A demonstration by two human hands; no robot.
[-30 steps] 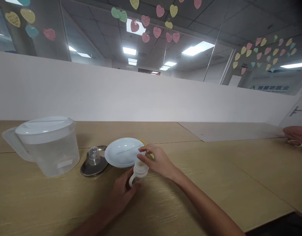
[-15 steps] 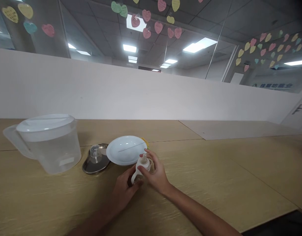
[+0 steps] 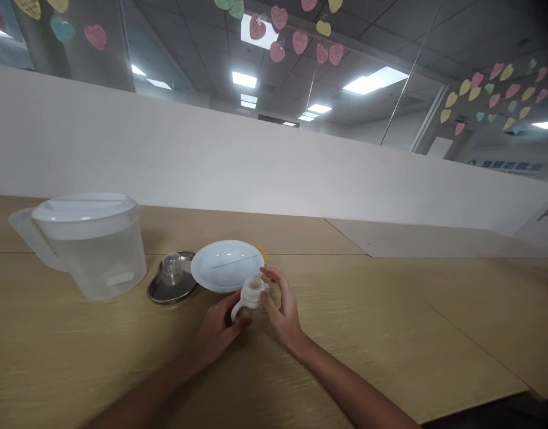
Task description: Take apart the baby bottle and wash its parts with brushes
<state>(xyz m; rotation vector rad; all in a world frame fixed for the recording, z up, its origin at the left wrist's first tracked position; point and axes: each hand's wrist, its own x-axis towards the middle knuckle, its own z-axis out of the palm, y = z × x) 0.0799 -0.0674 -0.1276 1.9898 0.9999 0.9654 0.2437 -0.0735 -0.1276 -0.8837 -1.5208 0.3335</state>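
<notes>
One small bottle [image 3: 252,295] with a white collar, a clear-looking teat [image 3: 255,281] on top and a curved white handle [image 3: 236,311] at its left is held between both hands, just in front of the near right edge of a shallow white dish. Its lower body is mostly covered by fingers, so whether the base touches the desk cannot be told. The left hand [image 3: 218,329] has its grip closed around the body, beside the handle, with the thumb across the near side. The right hand [image 3: 283,314] has a looser grip on the top, its thumb against the right side of the collar and its forefinger reaching up past the teat. The white dish [image 3: 224,280] is oval, and a thin dark line crosses its inside; something yellow [image 3: 262,254] shows behind its right rim, too hidden to name. Left of the dish, close by, sits an oval metal tray [image 3: 165,294] bearing a clear, dome-topped cap [image 3: 171,268]. Farther left stands a large translucent pitcher [image 3: 99,256], upright, its white lid on and its handle pointing left. All this is on a wood-toned desk [image 3: 367,333], which has a pale grey section [image 3: 412,239] at the back right. Behind runs a low white wall [image 3: 274,170], and above it are glass panes with heart-shaped notes [image 3: 299,42] and bright ceiling lights [image 3: 376,80].
</notes>
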